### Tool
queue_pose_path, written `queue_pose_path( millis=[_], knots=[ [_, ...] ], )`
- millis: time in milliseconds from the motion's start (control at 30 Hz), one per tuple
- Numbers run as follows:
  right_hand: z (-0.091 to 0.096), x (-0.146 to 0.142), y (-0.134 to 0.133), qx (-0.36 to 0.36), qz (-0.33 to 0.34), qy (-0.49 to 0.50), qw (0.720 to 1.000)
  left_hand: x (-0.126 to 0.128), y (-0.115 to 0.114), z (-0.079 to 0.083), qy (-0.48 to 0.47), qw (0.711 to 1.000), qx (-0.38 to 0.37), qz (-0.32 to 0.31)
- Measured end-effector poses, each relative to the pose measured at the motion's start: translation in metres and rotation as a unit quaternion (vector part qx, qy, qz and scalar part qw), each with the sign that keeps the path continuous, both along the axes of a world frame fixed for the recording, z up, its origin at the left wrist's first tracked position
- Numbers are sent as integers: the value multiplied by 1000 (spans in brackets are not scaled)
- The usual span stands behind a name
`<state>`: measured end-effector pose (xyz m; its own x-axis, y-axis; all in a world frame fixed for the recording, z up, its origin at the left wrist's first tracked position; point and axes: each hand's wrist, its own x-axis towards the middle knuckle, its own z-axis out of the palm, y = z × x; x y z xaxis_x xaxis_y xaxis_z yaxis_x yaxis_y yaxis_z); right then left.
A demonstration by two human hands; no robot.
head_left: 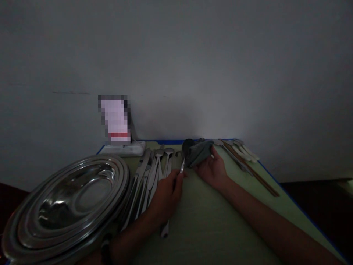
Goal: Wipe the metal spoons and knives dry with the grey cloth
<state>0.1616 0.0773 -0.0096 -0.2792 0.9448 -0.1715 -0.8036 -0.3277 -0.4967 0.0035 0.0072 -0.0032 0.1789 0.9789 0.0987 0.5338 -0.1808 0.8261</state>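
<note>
My left hand [168,191] is closed around the metal handle of a ladle [182,166], its large round bowl pointing away from me. The handle's end comes out below the hand, over the table. In my right hand [213,171] is a grey-green cloth [202,151], pinched between thumb and fingers and lying against the side of the ladle's bowl. Part of the bowl is hidden by the cloth. Left of my left hand, several metal knives, forks and spoons [151,176] lie side by side, partly covered by my forearm.
Nested shiny metal trays [121,173] stand at the table's left. Behind them a phone with a blurred screen [117,117] rests upright on a white base [124,149]. At the right lie brown chopsticks [259,178] and white-handled utensils [245,152]. A grey wall [220,73] rises behind the blue-edged table [204,228].
</note>
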Motion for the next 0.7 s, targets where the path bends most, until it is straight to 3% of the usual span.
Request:
queue_pose_path(
  millis=[200,400,567,700],
  knots=[
    [-3,-4,-6,70,48,-108,990,1,1,-2,83,994,1,-70],
    [-12,-10,-8,64,-66,-254,963,0,2,-5,117,989,16,-85],
    [-19,-10,-5,85,-127,-294,943,0,2,-3,124,988,14,-87],
    [-15,-10,-4,39,-162,-267,949,-1,0,1,98,990,12,-96]
  ],
)
